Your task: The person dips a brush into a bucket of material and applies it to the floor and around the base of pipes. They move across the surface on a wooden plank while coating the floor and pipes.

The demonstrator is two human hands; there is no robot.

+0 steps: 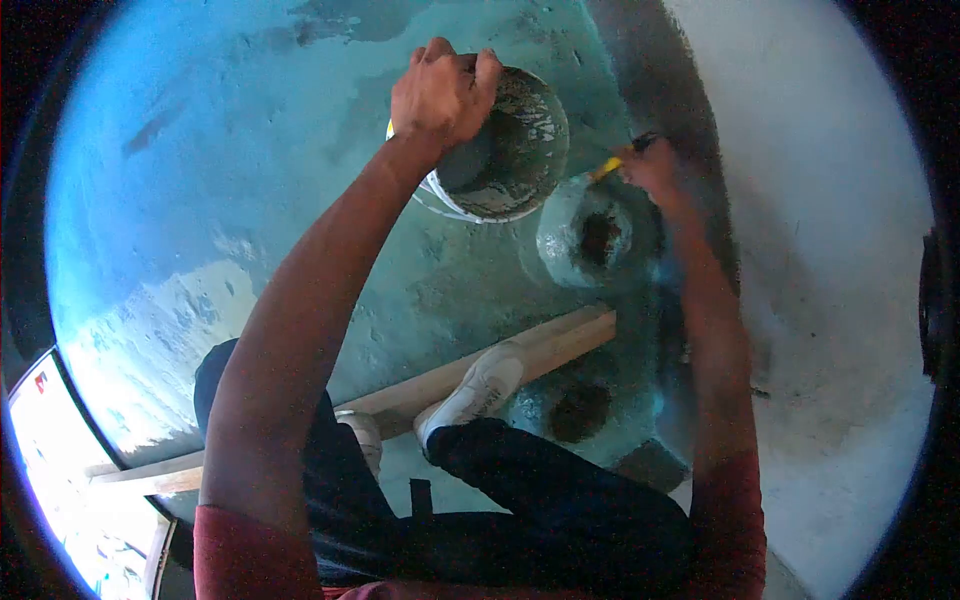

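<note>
My left hand (445, 98) is closed over the rim of a round bucket (545, 165), whose inside wall is smeared with grey material. The bucket seems tilted towards me. To its right, my right hand (655, 170) is closed around what looks like a paintbrush (606, 168) with a yellow part showing; its working end is blurred. Just below that hand, a wet, pale ring (560, 240) surrounds a dark round opening in the floor.
A wooden plank (570, 335) crosses the greenish floor (300, 180), with my white shoes (480, 385) on it. Nearer me is a second dark round spot (580, 412). A pale wall (820, 200) with a dark coated lower band (665, 70) rises along the right.
</note>
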